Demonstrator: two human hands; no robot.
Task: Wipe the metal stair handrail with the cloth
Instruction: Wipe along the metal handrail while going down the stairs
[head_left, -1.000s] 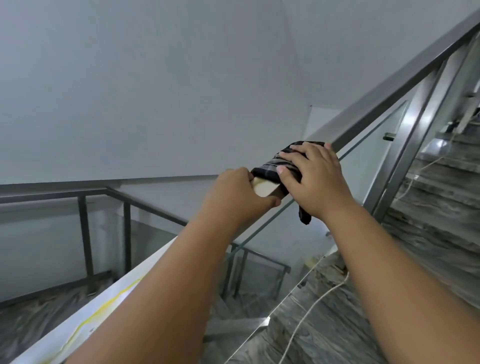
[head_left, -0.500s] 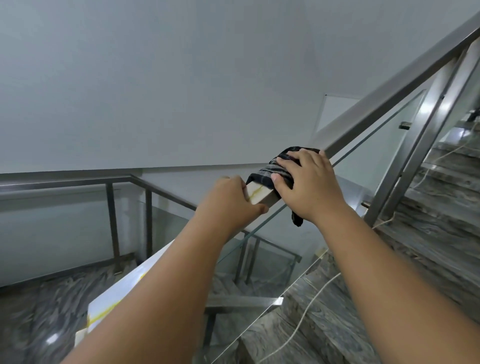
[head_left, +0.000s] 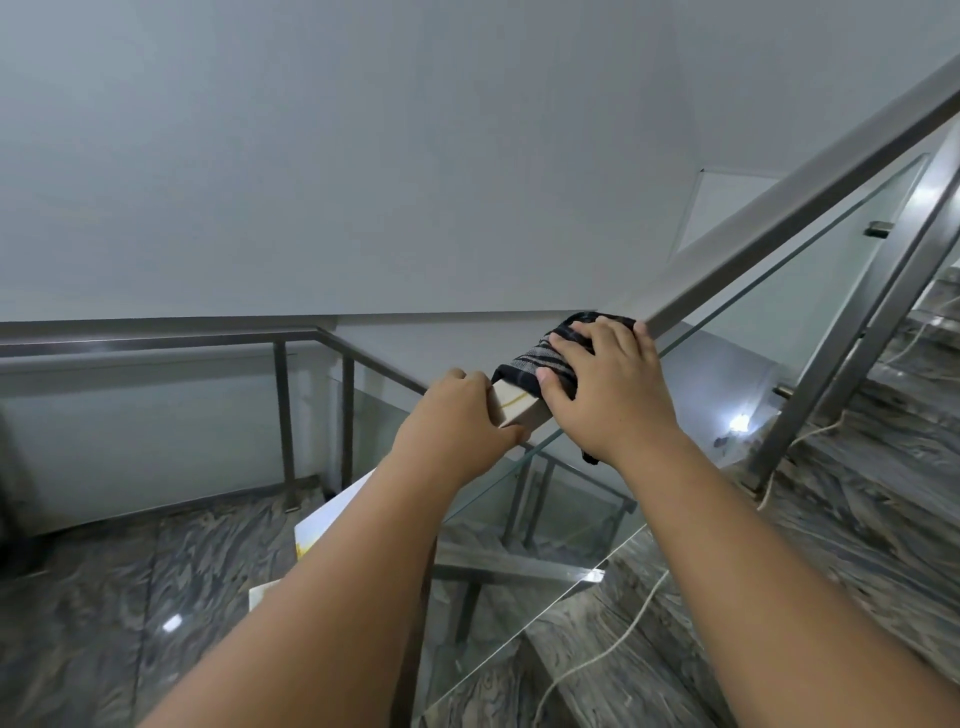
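Cloth lay draped over handrail, clasped by right hand: fingers over top, thumb on near face. Left hand gripped handrail just below cloth, bare rail showing between.

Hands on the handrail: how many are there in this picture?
2. The left hand grips the handrail just below the cloth; the right hand holds the cloth on it. No other hand shows.
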